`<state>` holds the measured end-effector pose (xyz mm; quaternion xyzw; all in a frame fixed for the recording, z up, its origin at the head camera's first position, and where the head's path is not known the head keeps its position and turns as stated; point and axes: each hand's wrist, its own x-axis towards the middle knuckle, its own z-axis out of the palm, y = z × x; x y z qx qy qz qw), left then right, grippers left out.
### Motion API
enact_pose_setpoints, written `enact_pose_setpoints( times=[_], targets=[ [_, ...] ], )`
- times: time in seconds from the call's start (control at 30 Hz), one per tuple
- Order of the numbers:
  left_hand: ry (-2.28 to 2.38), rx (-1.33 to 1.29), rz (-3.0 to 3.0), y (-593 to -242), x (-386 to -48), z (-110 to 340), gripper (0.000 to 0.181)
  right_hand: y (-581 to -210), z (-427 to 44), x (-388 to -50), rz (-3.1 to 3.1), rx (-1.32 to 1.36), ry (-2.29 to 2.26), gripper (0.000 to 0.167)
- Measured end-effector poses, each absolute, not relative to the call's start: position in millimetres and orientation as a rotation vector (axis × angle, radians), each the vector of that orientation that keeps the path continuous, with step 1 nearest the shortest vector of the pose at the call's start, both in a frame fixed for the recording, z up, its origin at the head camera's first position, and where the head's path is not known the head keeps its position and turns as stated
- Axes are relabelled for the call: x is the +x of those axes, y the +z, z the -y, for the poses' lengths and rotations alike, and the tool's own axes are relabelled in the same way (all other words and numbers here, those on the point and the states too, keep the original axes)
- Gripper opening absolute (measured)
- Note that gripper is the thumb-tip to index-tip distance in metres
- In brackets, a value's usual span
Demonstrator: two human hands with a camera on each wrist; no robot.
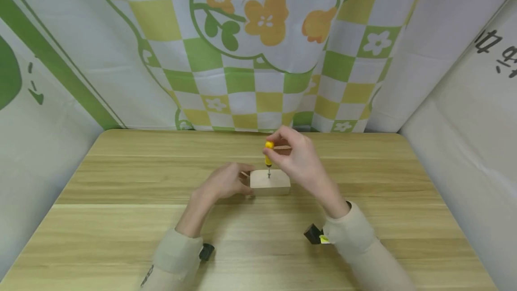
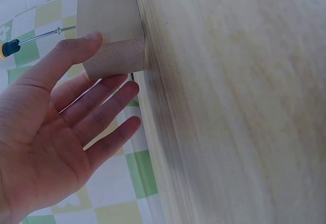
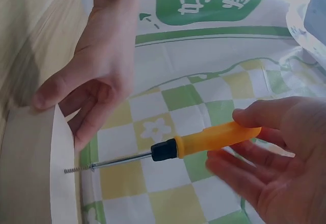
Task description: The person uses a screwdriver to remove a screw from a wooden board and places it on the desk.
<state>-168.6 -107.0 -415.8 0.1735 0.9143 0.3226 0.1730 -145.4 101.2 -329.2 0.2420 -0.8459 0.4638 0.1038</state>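
pinching yellow screwdriver (image 3: 211, 139) in right hand (image 1: 300, 158), wooden block (image 1: 260, 181) in left hand (image 1: 227, 180). seemingly barely begun driving the screw (image 3: 78, 169), with much length left to sink.

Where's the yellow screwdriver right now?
In the head view, the yellow screwdriver stands upright over the wooden block, right of the left hand. The right hand pinches its handle, and its tip is at the screw.
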Motion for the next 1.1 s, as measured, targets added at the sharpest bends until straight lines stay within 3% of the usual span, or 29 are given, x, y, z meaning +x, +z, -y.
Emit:
enact_pose_setpoints(
  times=[0.3, 0.77, 1.1],
  targets=[
    [0.895, 0.480, -2.611, -415.8, -166.8, 106.1, 0.068, -333.2, -99.4, -143.0, 2.441, 0.643, 0.914, 0.021],
    [0.880, 0.483, -2.614, -413.6, -166.3, 105.9, 0.069, -333.7, -99.1, -141.1, 2.380, 0.675, 1.023, 0.014],
    [0.895, 0.489, -2.609, -413.1, -167.1, 105.4, 0.069, -331.2, -105.4, -144.1, 2.413, 0.784, 1.176, 0.017]
  ],
)
